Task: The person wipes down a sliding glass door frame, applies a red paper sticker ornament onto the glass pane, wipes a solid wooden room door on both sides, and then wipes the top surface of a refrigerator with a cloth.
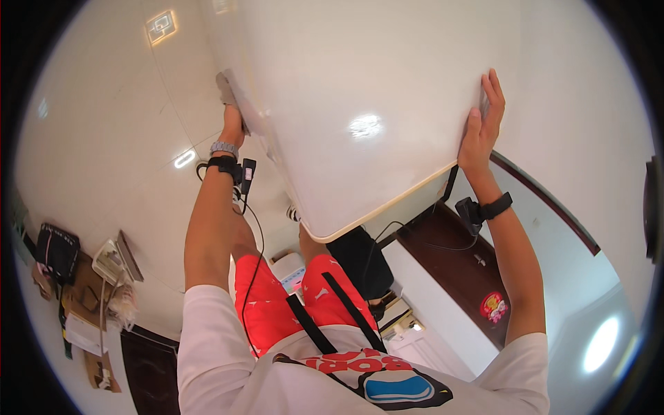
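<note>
A large glossy white tabletop (387, 138) with a cream edge and rounded near corner fills the upper middle. My right hand (479, 131) lies along its right edge, palm against it, fingers stretched out and holding nothing. On the left side my left hand (234, 126) reaches out beside the table's left edge, closed round a small grey, cloth-like thing (224, 88); its exact kind is unclear and the fingers are partly hidden. A metal watch (224, 147) and a black strap with a cabled box (247, 176) sit on the left wrist. Another black strapped device (470, 213) is on the right wrist.
A thin cable hangs from my left wrist. Below the table's corner is a black object (363, 263). A brown door (449, 266) with a red decoration (494, 307) lies to the right. Cardboard, a black bag (58, 253) and loose items stand at the far left on pale floor tiles.
</note>
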A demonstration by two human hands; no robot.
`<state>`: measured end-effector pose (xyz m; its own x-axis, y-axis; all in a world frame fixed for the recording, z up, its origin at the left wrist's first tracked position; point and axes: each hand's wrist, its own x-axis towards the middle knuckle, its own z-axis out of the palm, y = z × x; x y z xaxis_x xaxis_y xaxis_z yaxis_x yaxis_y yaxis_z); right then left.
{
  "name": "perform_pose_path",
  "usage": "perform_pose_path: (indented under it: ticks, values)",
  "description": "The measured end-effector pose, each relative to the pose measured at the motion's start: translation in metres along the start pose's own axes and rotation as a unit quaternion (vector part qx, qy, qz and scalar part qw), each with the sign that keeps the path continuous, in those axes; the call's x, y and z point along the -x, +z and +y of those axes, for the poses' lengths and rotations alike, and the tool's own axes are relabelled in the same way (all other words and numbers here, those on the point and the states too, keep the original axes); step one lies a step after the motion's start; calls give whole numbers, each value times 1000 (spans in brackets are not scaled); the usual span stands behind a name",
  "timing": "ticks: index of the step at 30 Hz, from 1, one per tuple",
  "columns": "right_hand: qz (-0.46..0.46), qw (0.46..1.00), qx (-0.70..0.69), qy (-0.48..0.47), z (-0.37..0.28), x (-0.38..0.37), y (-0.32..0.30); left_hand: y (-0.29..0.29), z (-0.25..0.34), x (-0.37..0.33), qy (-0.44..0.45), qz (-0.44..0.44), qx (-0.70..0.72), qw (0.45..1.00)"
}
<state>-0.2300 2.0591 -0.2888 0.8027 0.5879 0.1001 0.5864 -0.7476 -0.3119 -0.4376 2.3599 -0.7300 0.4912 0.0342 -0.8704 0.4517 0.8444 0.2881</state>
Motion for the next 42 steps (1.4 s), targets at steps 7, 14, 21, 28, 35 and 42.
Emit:
perform_pose_path:
  ticks: [7,14,21,28,35,42]
  values:
    - [17,1000,6,3,17,3,-9,80,96,50,3,-29,63,998]
    - [0,1000,25,14,22,-6,-13,152,257,60,207,-104,-97,968]
    - [15,1000,8,0,15,-14,-9,180,390,39,330,-281,-43,900]
    - [35,999,33,-12,25,-8,-18,154,251,68,220,-64,-151,962]
    - [68,996,28,-41,-14,-34,0,-16,81,83,128,-39,-75,988]
    - [71,994,75,-24,-58,-26,-7,-89,2,239,75,-69,13,995]
